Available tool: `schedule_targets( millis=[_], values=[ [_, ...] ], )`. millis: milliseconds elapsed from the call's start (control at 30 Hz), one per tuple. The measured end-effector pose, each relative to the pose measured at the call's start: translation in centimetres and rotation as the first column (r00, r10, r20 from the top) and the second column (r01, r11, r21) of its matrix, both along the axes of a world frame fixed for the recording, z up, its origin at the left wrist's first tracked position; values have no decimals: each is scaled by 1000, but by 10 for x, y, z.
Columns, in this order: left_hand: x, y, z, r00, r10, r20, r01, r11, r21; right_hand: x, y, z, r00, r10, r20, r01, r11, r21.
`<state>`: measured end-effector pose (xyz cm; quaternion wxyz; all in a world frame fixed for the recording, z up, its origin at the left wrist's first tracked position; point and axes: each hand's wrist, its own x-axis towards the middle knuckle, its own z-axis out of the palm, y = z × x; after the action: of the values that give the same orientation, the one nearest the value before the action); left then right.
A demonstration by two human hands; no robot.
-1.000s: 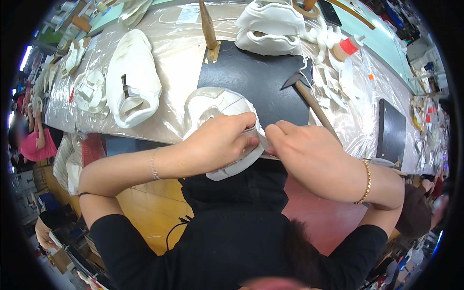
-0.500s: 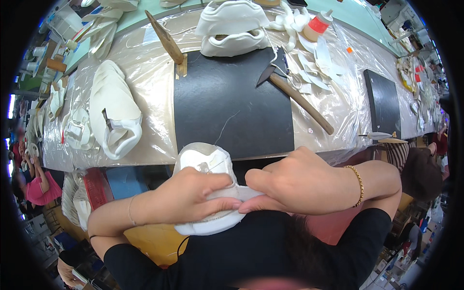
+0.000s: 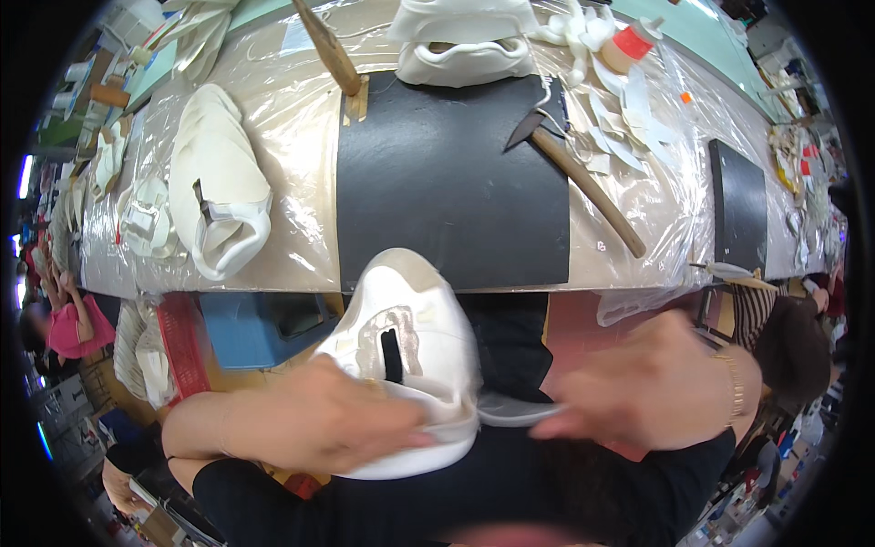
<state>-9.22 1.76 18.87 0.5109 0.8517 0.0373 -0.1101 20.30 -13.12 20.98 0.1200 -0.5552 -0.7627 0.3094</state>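
A white shoe upper [image 3: 410, 346] rests in my lap just below the table edge, toe pointing toward the table. My left hand [image 3: 319, 424] grips its lower left side. My right hand [image 3: 652, 383], blurred with motion, is at the right and pinches a thin pale strip [image 3: 515, 412] that runs out from the shoe's heel end. A black mat [image 3: 451, 182] lies on the table right above the shoe.
A wooden-handled hammer [image 3: 583, 182] lies on the mat's right edge. More white uppers sit at the left [image 3: 219, 205] and the back [image 3: 460, 41]. A wooden tool handle [image 3: 328, 50], white scraps [image 3: 620, 118], a second black mat [image 3: 738, 205]. The table is covered in clear plastic.
The shoe upper has come down from the table edge into my lap. My right hand has pulled away to the right, drawing the strip out; my left hand keeps its hold.
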Motion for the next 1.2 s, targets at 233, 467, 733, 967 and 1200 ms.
schedule_targets(
  millis=[233,467,733,967,1200],
  values=[
    [-24,36,-25,584,754,-302,-797,604,-34,96,-17,-23,692,-685,227,610,723,325],
    [-20,36,-25,452,825,-340,-853,288,-436,169,9,-66,373,-926,-67,410,100,907],
    [-24,25,-57,149,988,-48,-329,3,-944,158,60,-164,178,-738,651,555,621,553],
    [-2,29,-157,304,892,-335,273,-419,-866,75,46,-157,716,-671,193,554,714,428],
    [-12,21,-173,344,873,-346,146,-414,-898,16,51,-152,869,-492,-42,487,840,237]
  ],
)
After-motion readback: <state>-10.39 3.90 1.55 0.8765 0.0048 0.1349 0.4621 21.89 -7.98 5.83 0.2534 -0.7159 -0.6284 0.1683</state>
